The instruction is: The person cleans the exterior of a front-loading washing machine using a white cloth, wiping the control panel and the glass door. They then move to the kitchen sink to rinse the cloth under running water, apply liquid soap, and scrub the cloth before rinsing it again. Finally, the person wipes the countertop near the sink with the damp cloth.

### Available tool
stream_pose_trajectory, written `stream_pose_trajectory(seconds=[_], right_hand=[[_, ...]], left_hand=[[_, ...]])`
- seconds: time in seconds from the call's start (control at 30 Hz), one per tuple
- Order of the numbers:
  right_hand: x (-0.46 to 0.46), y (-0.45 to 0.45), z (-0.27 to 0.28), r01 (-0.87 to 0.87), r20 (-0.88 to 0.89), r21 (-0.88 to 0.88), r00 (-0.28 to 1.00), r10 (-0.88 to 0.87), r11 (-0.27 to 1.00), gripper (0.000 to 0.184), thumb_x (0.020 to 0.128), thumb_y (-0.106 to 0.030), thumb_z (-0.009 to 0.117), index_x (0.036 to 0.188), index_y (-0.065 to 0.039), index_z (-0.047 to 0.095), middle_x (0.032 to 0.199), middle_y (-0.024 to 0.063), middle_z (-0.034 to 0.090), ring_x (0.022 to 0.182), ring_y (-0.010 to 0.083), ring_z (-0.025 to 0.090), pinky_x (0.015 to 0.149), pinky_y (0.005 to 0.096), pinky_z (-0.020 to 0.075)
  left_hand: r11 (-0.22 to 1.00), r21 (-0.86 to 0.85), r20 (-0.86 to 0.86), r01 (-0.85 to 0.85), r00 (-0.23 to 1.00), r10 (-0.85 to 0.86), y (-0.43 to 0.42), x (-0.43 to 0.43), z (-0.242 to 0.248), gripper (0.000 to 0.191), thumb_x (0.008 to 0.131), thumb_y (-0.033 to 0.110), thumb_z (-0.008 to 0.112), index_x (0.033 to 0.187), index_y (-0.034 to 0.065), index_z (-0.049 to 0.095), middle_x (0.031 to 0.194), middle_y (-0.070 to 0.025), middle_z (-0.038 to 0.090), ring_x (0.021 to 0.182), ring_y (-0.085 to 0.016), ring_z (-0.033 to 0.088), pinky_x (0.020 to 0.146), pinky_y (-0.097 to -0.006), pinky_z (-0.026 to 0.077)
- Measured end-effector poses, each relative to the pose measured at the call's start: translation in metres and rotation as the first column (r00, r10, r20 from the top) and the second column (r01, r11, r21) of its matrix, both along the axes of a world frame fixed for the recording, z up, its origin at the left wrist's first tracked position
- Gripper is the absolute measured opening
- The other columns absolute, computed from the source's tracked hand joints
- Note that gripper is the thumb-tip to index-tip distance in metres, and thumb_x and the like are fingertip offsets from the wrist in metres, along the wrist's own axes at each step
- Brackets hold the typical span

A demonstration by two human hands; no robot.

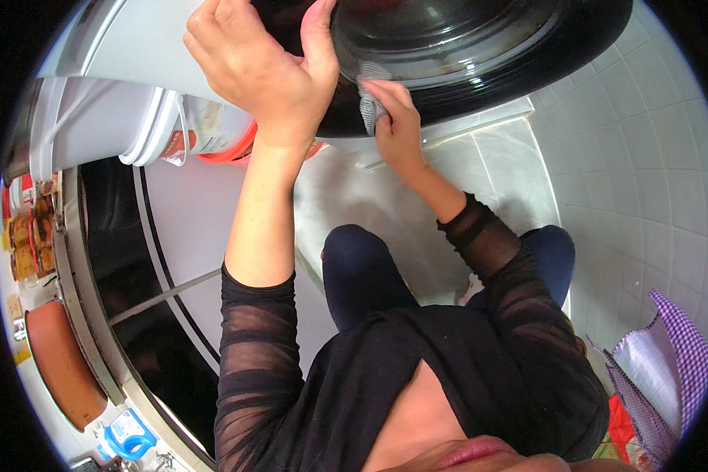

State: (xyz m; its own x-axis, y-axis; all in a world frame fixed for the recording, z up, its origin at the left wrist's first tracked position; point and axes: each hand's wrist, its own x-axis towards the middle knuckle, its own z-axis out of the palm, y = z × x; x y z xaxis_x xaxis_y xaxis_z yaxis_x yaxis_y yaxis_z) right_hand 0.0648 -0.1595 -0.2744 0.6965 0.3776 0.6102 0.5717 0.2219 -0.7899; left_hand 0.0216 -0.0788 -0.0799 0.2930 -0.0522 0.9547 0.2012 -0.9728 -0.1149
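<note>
A large glossy black appliance part with a round, ridged recess [448,71] fills the top of the view; what it belongs to cannot be told for certain. My right hand [398,121] pinches a grey ribbed cloth [370,97] against its near black surface, at the left end of the curved rim. To the left of the cloth, my left hand [265,71] is raised with its thumb spread from the fingers, over the black part and a pale panel. Its fingertips are cut off by the top edge, so whether it grips anything is hidden.
White and clear plastic buckets [153,127] with red lids stand at left, beside black-and-white cabinet doors [183,218]. A brown basin [65,366] and a blue bottle [131,435] lie farther left. A tiled wall [631,177] and a purple checked fabric item [678,354] are at right.
</note>
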Motion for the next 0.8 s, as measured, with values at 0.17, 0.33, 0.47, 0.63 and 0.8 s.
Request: stream_pose_trajectory(seconds=[0.17,0.33,0.47,0.63,0.8], right_hand=[[0.087,-0.048,0.021,0.23,0.467,-0.073,0.867,-0.171,0.97,0.047,0.069,0.013,0.045,0.105,-0.007,0.067,0.105,0.0121,0.065,0.101,0.0293,0.059,0.091,0.0366,0.0471],[0.186,-0.127,0.014,0.667,0.784,-0.269,0.571,-0.245,0.695,0.047,0.069,0.006,0.059,0.115,-0.003,0.062,0.118,0.0112,0.06,0.11,0.0313,0.054,0.095,0.0395,0.0451],[0.126,-0.107,-0.054,0.578,0.687,-0.376,0.699,-0.201,0.725,0.043,0.078,0.007,0.053,0.119,-0.003,0.06,0.122,0.0135,0.057,0.113,0.0329,0.053,0.098,0.0398,0.0431],[0.031,-0.024,-0.06,0.346,0.319,-0.208,0.908,-0.271,0.915,0.067,0.062,0.017,0.049,0.124,-0.008,0.056,0.118,0.013,0.055,0.108,0.0339,0.051,0.095,0.0408,0.0416],[-0.018,0.008,0.005,0.192,-0.006,-0.08,0.981,-0.193,0.978,0.058,0.064,0.016,0.043,0.117,0.0,0.061,0.112,0.015,0.059,0.105,0.0322,0.055,0.095,0.0366,0.0427]], left_hand=[[0.996,0.065,0.07,0.057,0.996,-0.062,0.005,0.004,-0.002,0.051,0.071,0.009,0.073,0.114,-0.0052,0.049,0.098,-0.022,0.051,0.087,-0.039,0.05,0.078,-0.0432,0.04],[0.997,0.018,0.049,0.077,0.996,-0.077,0.005,0.004,-0.002,0.053,0.07,0.008,0.074,0.114,-0.005,0.049,0.099,-0.0216,0.052,0.087,-0.039,0.05,0.079,-0.0429,0.04],[0.999,-0.002,0.045,0.051,0.998,-0.051,0.005,0.003,-0.003,0.049,0.073,0.01,0.072,0.114,-0.0046,0.05,0.099,-0.0209,0.052,0.089,-0.037,0.05,0.081,-0.0422,0.04],[0.998,0.031,0.036,0.047,0.998,-0.048,0.011,0.004,-0.002,0.054,0.073,0.028,0.078,0.111,-0.0022,0.054,0.099,-0.0159,0.055,0.092,-0.034,0.051,0.082,-0.0399,0.039],[0.996,-0.066,-0.001,0.053,0.999,-0.053,0.004,-0.003,0.003,0.05,0.076,0.024,0.075,0.112,-0.002,0.053,0.101,-0.018,0.054,0.094,-0.036,0.049,0.084,-0.0424,0.038]])
